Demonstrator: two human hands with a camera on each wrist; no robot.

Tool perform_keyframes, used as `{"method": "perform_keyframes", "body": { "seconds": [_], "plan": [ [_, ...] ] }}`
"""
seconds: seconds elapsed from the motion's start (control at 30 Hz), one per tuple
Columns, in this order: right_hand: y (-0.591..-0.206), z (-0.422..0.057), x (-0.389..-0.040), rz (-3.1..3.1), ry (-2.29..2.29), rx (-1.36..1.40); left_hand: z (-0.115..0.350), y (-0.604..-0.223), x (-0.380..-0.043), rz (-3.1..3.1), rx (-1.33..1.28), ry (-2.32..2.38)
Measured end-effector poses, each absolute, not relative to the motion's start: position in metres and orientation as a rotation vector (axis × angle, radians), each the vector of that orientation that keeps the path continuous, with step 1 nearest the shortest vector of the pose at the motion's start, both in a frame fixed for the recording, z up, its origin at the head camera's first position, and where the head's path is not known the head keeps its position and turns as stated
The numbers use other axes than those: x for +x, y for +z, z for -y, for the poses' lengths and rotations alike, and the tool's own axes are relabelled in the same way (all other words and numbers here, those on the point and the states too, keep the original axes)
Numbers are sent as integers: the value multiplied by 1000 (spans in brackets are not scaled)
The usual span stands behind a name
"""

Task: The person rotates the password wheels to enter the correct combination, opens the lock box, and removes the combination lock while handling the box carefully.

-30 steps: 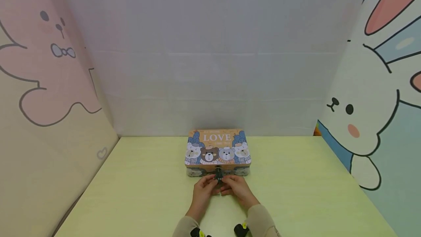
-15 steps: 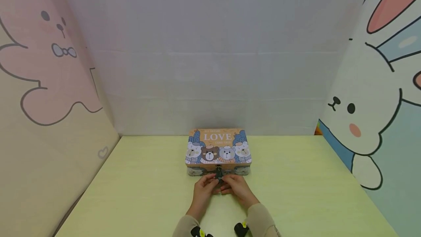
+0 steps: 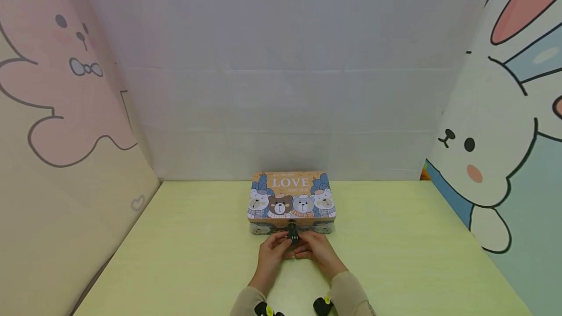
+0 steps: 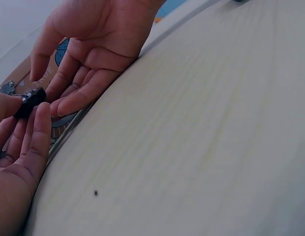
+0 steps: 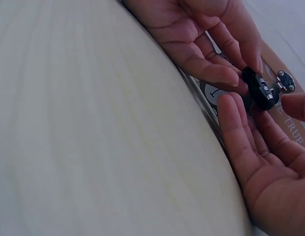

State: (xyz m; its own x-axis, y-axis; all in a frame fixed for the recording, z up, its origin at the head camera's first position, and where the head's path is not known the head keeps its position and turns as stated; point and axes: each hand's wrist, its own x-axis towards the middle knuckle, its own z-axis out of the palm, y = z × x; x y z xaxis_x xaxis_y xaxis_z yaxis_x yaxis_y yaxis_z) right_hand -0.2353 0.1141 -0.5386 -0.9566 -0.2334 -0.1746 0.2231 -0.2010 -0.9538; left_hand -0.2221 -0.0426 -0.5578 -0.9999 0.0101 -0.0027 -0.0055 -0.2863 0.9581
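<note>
A small black combination padlock hangs at the front clasp of a tin box printed with bears and "LOVE". My left hand pinches the lock, thumb on one side and fingers beneath, as the left wrist view shows. My right hand is just beside it, fingers loosely bent, a fingertip at the padlock's end and the thumb held apart. Silver number dials show on the lock in the right wrist view; their digits are too small to read. Part of the metal clasp shows beyond it.
The box stands near the back of a pale yellow-green table, close to a white cloth backdrop. Side panels carry a pink cartoon animal and a white rabbit. Both wrists wear black straps with yellow marks.
My right fingertips have shifted slightly up along the padlock, and its dials face the head camera a little more. The left hand and the box stay about where they were.
</note>
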Motion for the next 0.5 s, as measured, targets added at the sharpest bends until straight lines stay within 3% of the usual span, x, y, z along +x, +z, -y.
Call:
{"method": "perform_keyframes", "body": {
  "seconds": [0.5],
  "plan": [
    [-539, -117, -235, -1756, -2241, -63, 42, -557, -223, -1863, -24, 2497]
  ]
}}
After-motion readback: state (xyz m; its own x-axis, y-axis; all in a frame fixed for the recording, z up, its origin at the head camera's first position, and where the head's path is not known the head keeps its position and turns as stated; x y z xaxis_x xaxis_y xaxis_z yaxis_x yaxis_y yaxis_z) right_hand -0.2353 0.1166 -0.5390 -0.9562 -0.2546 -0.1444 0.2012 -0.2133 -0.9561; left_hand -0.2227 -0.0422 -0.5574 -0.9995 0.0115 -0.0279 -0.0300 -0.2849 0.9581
